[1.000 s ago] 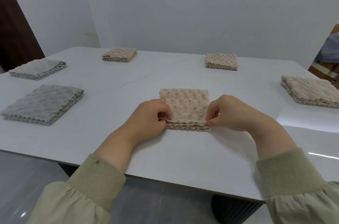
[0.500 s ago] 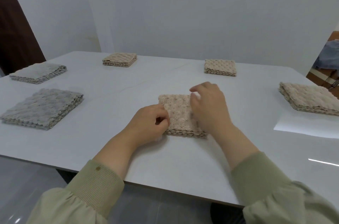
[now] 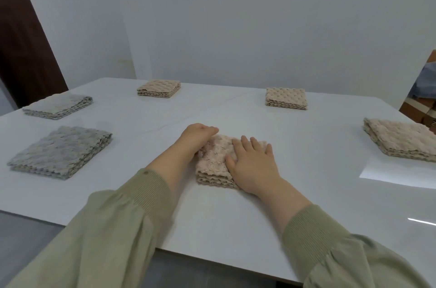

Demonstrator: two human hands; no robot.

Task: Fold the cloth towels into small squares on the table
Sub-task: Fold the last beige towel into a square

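**Risk note: folded towel under both hands**

The beige towel (image 3: 213,160) lay on the table (image 3: 212,221) directly in front of the person. It was folded to a small thick square, with its layers showing at the near edge. The right hand (image 3: 253,165) lay flat on its right half, fingers straight and spread, pressing down. The left hand (image 3: 197,139) sat at the towel's far left edge. Blur hid whether its fingers pinched the cloth or only touched it.

Judgement: the cloth looked thick and springy. A quick lift of the right palm could let the top fold spring open. A sideways push from the left hand on the smooth tabletop could slide the layers askew.

Farther off lay the near grey towel (image 3: 61,152), the right-side towel (image 3: 401,142), the far grey towel (image 3: 57,105), the back-right towel (image 3: 286,98) and the back-left towel (image 3: 159,88). All were folded and well apart from the hands, so unlikely to be disturbed.
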